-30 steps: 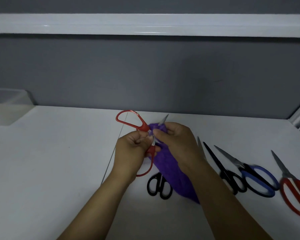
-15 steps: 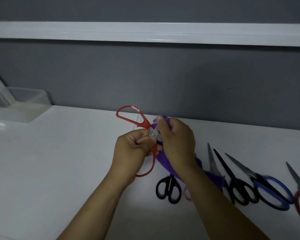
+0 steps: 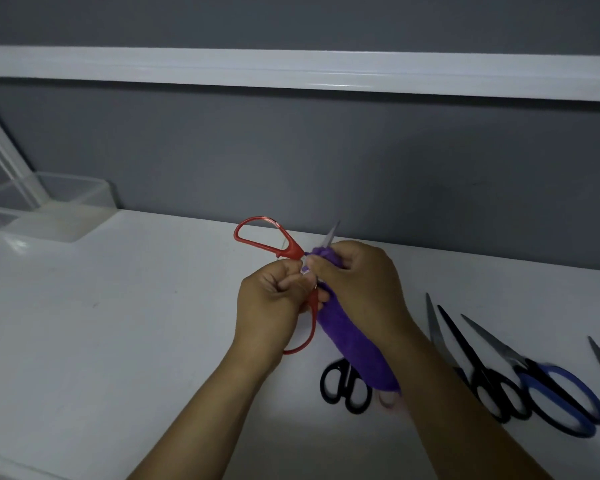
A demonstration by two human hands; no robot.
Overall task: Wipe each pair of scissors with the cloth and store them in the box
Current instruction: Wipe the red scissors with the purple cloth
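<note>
Both our forearms reach in from below and meet over the white table. Our left hand curls around the red scissors near the pivot, with one handle loop sticking up. Our right hand, touching them on the right, pinches the purple cloth around the blade. The cloth hangs over small black scissors. Further right of the red scissors lie long black scissors and blue scissors; far left sits the clear box.

No lettering, brand or number is legible on the red scissors, cloth or box, perhaps because of blur.
</note>
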